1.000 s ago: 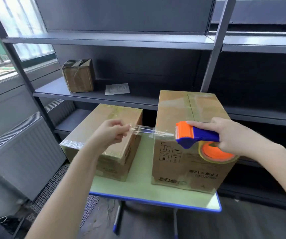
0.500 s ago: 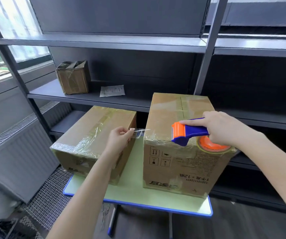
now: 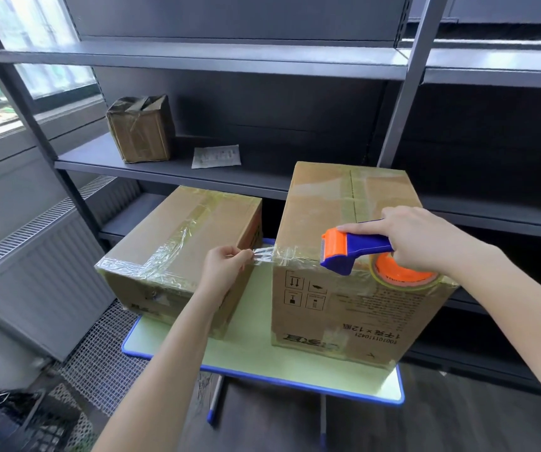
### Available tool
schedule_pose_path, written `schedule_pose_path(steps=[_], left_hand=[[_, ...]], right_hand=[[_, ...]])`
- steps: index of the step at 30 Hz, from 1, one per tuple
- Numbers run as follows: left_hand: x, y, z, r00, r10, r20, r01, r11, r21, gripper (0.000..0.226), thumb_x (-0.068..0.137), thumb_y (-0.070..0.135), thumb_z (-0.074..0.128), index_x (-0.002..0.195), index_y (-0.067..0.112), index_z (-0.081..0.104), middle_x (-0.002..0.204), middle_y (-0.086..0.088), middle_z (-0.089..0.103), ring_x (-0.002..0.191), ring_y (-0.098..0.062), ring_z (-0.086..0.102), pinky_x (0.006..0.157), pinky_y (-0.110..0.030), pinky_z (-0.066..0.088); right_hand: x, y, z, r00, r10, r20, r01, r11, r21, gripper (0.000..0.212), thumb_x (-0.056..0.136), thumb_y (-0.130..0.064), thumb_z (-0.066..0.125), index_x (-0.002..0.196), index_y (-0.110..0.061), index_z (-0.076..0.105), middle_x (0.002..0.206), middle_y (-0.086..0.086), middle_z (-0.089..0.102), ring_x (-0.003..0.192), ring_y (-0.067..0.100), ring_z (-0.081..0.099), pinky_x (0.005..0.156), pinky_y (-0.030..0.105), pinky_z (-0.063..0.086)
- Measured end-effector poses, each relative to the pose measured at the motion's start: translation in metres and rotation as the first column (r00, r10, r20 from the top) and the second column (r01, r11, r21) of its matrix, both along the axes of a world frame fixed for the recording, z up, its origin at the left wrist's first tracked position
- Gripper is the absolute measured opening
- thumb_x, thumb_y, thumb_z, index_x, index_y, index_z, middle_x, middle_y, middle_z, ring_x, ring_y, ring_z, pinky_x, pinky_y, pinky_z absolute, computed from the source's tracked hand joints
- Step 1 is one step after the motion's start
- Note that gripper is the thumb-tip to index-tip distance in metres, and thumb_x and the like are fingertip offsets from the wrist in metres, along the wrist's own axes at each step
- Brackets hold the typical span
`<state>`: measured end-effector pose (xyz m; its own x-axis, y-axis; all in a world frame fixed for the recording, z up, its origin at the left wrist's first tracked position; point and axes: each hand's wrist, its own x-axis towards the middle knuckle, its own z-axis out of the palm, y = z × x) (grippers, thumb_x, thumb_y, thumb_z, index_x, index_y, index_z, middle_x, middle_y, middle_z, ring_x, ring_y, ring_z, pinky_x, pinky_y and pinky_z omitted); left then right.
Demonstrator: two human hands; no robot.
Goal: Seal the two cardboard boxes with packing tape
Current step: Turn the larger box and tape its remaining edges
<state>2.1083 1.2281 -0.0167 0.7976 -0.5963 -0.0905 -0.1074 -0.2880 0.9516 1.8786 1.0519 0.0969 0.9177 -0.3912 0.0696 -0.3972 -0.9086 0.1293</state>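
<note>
Two cardboard boxes stand on a small green table (image 3: pixel 262 360). The taller box (image 3: pixel 344 308) is on the right, the lower box (image 3: pixel 178 249) on the left with crinkled clear tape across its top. My right hand (image 3: pixel 425 239) grips a blue and orange tape dispenser (image 3: pixel 357 247), held low over the tall box's front top edge with its orange roll against the box top. My left hand (image 3: pixel 223 265) pinches the free end of the clear tape strip (image 3: pixel 267 256) at the tall box's front left corner. The strip lies along that front edge.
Dark metal shelving (image 3: pixel 262 60) rises behind the table. On its middle shelf sit a small taped box (image 3: pixel 140 130) and a paper sheet (image 3: pixel 216 156). A grey radiator (image 3: pixel 34 272) and a window are on the left, with a wire mesh panel (image 3: pixel 99 360) on the floor.
Both hands have come down: the dispenser went from in front of the tall box to its top edge. The stretched tape between the hands now lies on that edge.
</note>
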Motion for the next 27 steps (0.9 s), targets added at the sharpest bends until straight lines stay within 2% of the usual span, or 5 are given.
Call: schedule_pose_path(steps=[3, 8, 15, 21, 27], left_hand=[[-0.007, -0.004, -0.014, 0.999, -0.023, -0.024, 0.024, 1.000, 0.011, 0.037, 0.082, 0.034, 0.068, 0.059, 0.012, 0.050, 0.048, 0.003, 0.035, 0.045, -0.014, 0.030, 0.049, -0.024, 0.028], [-0.029, -0.017, -0.033, 0.987, -0.095, -0.131, 0.099, 0.995, 0.022, 0.048, 0.093, 0.037, 0.054, 0.053, 0.014, 0.042, 0.043, 0.007, 0.042, 0.036, -0.008, 0.031, 0.039, -0.017, 0.028], [-0.026, -0.015, -0.024, 0.978, -0.160, 0.133, 0.140, 0.979, 0.149, 0.044, 0.094, 0.041, 0.048, 0.056, 0.019, 0.050, 0.044, 0.010, 0.052, 0.038, -0.002, 0.039, 0.039, -0.011, 0.031], [-0.027, -0.013, -0.020, 0.973, -0.202, 0.115, 0.177, 0.964, 0.197, 0.038, 0.093, 0.037, 0.043, 0.060, 0.020, 0.051, 0.048, 0.008, 0.051, 0.046, -0.010, 0.040, 0.050, -0.023, 0.034], [-0.034, -0.011, -0.011, 0.915, -0.130, 0.383, 0.023, 0.962, 0.271, 0.019, 0.095, 0.029, 0.050, 0.101, 0.013, 0.059, 0.085, 0.001, 0.057, 0.071, -0.012, 0.052, 0.060, -0.023, 0.040]], right_hand=[[0.001, -0.001, 0.001, 1.000, 0.003, 0.000, -0.003, 1.000, 0.007, 0.081, 0.088, -0.016, 0.048, 0.132, -0.068, 0.003, 0.079, -0.010, 0.037, 0.075, 0.010, 0.039, 0.064, 0.026, 0.032], [0.001, -0.001, 0.003, 1.000, 0.025, -0.010, -0.025, 0.998, 0.050, 0.082, 0.086, -0.012, 0.046, 0.130, -0.069, 0.007, 0.078, -0.011, 0.038, 0.073, 0.009, 0.039, 0.063, 0.026, 0.031], [0.004, -0.002, 0.002, 0.999, 0.042, -0.017, -0.042, 0.998, 0.044, 0.080, 0.085, -0.015, 0.048, 0.132, -0.067, 0.009, 0.080, -0.011, 0.041, 0.070, 0.007, 0.037, 0.054, 0.022, 0.024], [0.008, 0.001, 0.002, 0.999, 0.046, -0.016, -0.046, 0.999, 0.020, 0.077, 0.085, -0.014, 0.045, 0.133, -0.064, 0.013, 0.078, -0.011, 0.039, 0.073, 0.009, 0.040, 0.056, 0.024, 0.025], [0.006, 0.004, 0.004, 0.999, 0.050, -0.015, -0.050, 0.999, 0.017, 0.075, 0.085, -0.014, 0.046, 0.134, -0.063, 0.016, 0.076, -0.011, 0.037, 0.070, 0.008, 0.037, 0.055, 0.024, 0.024]])
